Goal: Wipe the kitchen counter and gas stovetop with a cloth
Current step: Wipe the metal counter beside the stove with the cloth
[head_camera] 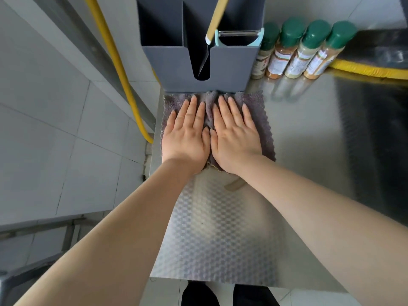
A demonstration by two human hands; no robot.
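A purple-grey cloth is pressed flat on the steel counter, its far edge touching a grey utensil holder. The left hand and right hand are laid side by side on it, palms down, fingers spread wide, gripping nothing. Four green-capped spice jars are lined up just beside the holder.

Pale grey floor tiles fill the left of the frame, crossed by thin dark joints. A yellow hose runs diagonally down at upper left, beside a grey metal rail. Soft, even light reflects at the right side.
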